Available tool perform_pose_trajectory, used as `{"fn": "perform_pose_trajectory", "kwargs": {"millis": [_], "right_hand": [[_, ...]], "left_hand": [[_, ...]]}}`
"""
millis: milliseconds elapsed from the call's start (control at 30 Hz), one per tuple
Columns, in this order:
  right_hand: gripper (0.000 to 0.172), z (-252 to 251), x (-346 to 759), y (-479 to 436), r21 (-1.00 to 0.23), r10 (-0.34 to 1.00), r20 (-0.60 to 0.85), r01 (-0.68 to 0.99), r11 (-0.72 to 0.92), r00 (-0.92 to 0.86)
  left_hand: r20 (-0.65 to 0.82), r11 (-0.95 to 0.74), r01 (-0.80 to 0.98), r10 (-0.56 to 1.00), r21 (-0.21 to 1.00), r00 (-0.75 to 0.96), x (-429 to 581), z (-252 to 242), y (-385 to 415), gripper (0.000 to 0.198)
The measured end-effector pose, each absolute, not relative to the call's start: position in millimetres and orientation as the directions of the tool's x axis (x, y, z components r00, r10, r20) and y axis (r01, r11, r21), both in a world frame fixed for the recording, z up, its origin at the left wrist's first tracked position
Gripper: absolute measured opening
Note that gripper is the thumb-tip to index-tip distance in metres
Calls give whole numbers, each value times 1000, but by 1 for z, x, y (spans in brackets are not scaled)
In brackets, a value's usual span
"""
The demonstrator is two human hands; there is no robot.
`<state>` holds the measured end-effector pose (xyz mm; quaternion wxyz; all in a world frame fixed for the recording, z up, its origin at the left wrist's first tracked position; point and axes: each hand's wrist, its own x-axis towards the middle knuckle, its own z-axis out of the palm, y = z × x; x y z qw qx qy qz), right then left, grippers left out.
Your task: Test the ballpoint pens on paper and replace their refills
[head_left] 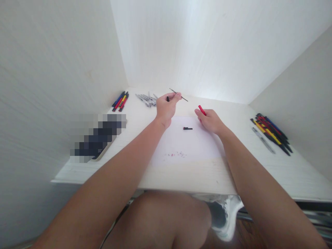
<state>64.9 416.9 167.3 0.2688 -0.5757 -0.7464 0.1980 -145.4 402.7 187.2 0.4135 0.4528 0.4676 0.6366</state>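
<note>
Over the far part of a white paper sheet [192, 143], my left hand [166, 108] pinches a thin dark pen refill [184, 99] between thumb and fingertips. A short black piece [167, 99] also shows between its curled fingers; its kind is hard to tell. My right hand [210, 120] is closed around a red pen barrel [201, 110], whose end sticks up past the thumb. On the sheet between the two hands lies a small black pen part with a clip [187, 128], red at one end. Small coloured scribbles [176, 154] mark the paper's near side.
Coloured pen pieces [120, 102] lie at the back left, beside a pile of clear pens [145, 99]. A pixelated dark object [100, 138] rests at left. Several assembled pens [272, 133] and one clear pen [263, 140] lie at right. White walls enclose the desk [181, 178].
</note>
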Motion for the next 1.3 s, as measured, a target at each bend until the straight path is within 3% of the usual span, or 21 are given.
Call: {"fn": "perform_pose_trajectory", "kwargs": {"millis": [167,500,1300], "right_hand": [[64,169,63,415,-553,954,197,777,300,-227],[52,171,58,411,-514,929,222,774,370,-297],[53,174,56,408,-469,930,219,804,366,-296]], "left_hand": [[152,-212,-195,947,958,-285,-144,191,401,11],[195,-231,-137,953,963,-232,-139,190,395,13],[360,-372,-33,915,928,-182,-133,187,392,13]]}}
